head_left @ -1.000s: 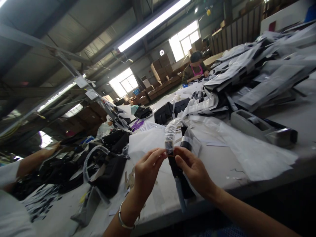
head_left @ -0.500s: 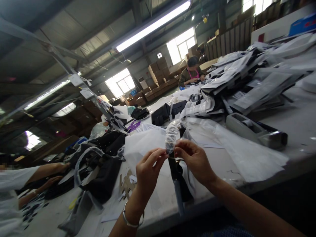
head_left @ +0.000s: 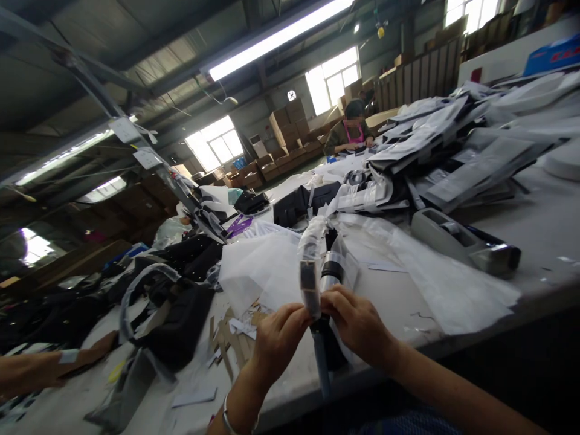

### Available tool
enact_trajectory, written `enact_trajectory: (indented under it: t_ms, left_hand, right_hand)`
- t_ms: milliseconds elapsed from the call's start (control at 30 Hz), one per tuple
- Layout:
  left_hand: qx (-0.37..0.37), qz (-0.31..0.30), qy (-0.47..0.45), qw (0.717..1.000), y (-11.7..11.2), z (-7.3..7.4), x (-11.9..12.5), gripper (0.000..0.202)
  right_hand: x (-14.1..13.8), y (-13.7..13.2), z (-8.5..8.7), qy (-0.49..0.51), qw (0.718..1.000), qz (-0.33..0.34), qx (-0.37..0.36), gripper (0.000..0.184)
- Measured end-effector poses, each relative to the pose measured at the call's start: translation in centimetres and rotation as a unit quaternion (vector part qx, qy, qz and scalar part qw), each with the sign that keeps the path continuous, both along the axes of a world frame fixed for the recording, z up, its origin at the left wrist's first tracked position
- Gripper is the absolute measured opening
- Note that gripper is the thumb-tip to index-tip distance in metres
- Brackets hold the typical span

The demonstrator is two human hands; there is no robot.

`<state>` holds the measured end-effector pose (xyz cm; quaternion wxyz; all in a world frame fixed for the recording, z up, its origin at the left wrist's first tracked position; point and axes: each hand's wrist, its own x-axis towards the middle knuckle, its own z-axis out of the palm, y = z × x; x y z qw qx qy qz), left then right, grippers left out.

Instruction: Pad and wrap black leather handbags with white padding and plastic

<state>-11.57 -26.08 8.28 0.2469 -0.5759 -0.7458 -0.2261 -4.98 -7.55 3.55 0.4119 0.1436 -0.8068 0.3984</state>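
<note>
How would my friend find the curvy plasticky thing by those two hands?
Find the big white table, then the bare left hand and bare right hand close together near its front edge. At their fingertips is a strap wrapped in clear, crinkly plastic. Unlike the straight silver-and-black cylinder beside it, this strap curves over at the top.

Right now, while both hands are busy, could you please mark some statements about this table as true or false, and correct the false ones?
1. The left hand and right hand meet near the lower end of the plastic-wrapped strip. True.
2. The grey tape dispenser lies to the left of both hands. False: it lies to their right.
3. A black bag is to the left of both hands. True.
4. The bracelet is on the right wrist. False: it is on the left wrist.
</note>
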Motion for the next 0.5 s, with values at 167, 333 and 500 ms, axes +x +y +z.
enact_trajectory:
  t_ms: [167, 333, 500]
  left_hand:
    - [0.035, 0.011, -0.103, 0.994, -2.1, -3.3, 1.0, 0.02]
    - [0.172, 0.07, -0.306, 0.934, -1.6, -1.9, 1.7, 0.022]
    - [0.212, 0.059, -0.464, 0.858, 2.3, -0.2, 3.0, 0.029]
  right_hand:
    - [1.2, 0.1, -1.2, 0.022, 0.998, 0.028, 0.046, 0.013]
    - [1.7, 0.2, 0.3, -0.031, 0.996, 0.019, -0.086, 0.026]
    - [0.4, -0.1, 1.8, -0.117, 0.979, 0.03, -0.164, 0.047]
